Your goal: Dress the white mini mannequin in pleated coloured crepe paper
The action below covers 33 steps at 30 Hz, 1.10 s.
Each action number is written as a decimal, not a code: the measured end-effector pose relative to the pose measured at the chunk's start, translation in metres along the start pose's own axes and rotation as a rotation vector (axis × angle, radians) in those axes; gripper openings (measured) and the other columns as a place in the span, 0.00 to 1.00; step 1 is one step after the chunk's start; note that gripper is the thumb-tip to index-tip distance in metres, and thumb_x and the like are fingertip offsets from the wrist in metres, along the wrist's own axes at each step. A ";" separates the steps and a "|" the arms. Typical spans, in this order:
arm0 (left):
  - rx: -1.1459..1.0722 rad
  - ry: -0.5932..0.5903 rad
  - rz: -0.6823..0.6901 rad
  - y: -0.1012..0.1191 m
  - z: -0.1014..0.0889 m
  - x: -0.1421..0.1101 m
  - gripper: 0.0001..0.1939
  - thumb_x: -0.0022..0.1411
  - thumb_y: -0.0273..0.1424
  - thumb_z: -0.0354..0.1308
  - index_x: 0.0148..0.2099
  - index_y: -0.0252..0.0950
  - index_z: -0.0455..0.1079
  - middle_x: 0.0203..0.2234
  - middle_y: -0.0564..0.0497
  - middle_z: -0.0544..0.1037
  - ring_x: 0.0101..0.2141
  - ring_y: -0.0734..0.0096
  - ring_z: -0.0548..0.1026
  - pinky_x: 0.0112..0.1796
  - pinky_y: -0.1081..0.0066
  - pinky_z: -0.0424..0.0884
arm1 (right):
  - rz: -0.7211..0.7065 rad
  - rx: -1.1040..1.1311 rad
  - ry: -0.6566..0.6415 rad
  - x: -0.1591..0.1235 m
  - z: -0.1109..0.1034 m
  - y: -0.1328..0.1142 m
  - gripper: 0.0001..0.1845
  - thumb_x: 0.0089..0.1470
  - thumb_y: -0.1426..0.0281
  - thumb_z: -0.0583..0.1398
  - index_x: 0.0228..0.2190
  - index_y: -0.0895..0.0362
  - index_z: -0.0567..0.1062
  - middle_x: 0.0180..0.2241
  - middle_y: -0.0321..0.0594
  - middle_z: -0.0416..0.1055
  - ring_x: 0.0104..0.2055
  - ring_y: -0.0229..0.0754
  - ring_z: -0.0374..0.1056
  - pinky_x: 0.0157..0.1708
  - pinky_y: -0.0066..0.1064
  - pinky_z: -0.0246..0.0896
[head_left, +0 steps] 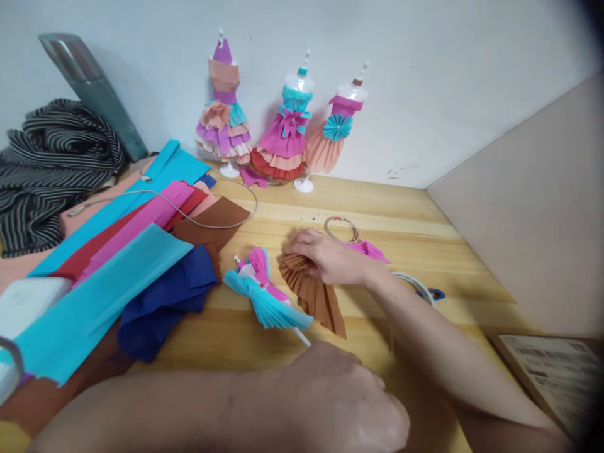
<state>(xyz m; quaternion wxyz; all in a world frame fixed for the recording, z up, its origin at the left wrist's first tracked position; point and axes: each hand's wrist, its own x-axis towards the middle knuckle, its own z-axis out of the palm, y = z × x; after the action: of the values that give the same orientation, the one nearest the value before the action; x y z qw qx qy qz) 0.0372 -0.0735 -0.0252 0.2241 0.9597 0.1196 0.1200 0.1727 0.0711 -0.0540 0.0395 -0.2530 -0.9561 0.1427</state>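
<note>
My right hand [325, 255] presses and pinches the brown pleated paper [316, 296], which fans out below its fingers on the wooden table. Closer to me, my left hand [352, 396] is curled closed with its back to the camera. Its fingertips are hidden, so what they hold cannot be seen. A small dress-form mannequin [259, 286] lies tilted left of the brown paper, dressed in pink and turquoise pleated paper. Its white rod [302, 336] runs down to the edge of my left hand, and its base is out of sight.
Against the wall stand three mannequins in paper dresses: one purple-peach [224, 107], one magenta-turquoise [290, 126], one peach [330, 145]. Coloured paper sheets [127, 264], a cable [207, 225] and striped cloth [51, 163] lie left. Tape rolls [342, 230] and a carton [547, 371] are right.
</note>
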 end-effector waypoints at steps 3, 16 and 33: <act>-0.041 -0.009 -0.018 -0.006 -0.027 -0.003 0.05 0.58 0.26 0.56 0.29 0.34 0.70 0.21 0.53 0.75 0.22 0.73 0.69 0.17 0.70 0.50 | 0.047 0.101 0.011 -0.009 -0.006 -0.001 0.09 0.44 0.82 0.56 0.29 0.60 0.73 0.32 0.44 0.70 0.39 0.45 0.65 0.42 0.38 0.61; -0.733 0.814 -0.747 -0.097 -0.073 -0.013 0.12 0.57 0.30 0.54 0.40 0.31 0.75 0.31 0.47 0.80 0.30 0.69 0.77 0.34 0.68 0.74 | 0.339 0.538 0.331 -0.054 -0.075 -0.020 0.09 0.55 0.65 0.60 0.32 0.59 0.75 0.29 0.40 0.72 0.29 0.39 0.66 0.26 0.29 0.60; -2.085 0.378 -0.860 -0.051 -0.017 0.018 0.34 0.62 0.58 0.36 0.49 0.32 0.58 0.34 0.43 0.74 0.32 0.62 0.75 0.41 0.60 0.65 | -0.208 0.433 1.097 -0.027 -0.110 -0.045 0.08 0.48 0.62 0.68 0.32 0.50 0.82 0.33 0.41 0.77 0.40 0.49 0.74 0.46 0.46 0.71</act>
<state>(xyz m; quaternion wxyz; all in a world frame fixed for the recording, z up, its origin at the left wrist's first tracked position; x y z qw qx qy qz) 0.0408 -0.0174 -0.0307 0.9123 0.1529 0.3120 0.2169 0.1907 0.0481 0.0645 0.5918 -0.1811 -0.7651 0.1780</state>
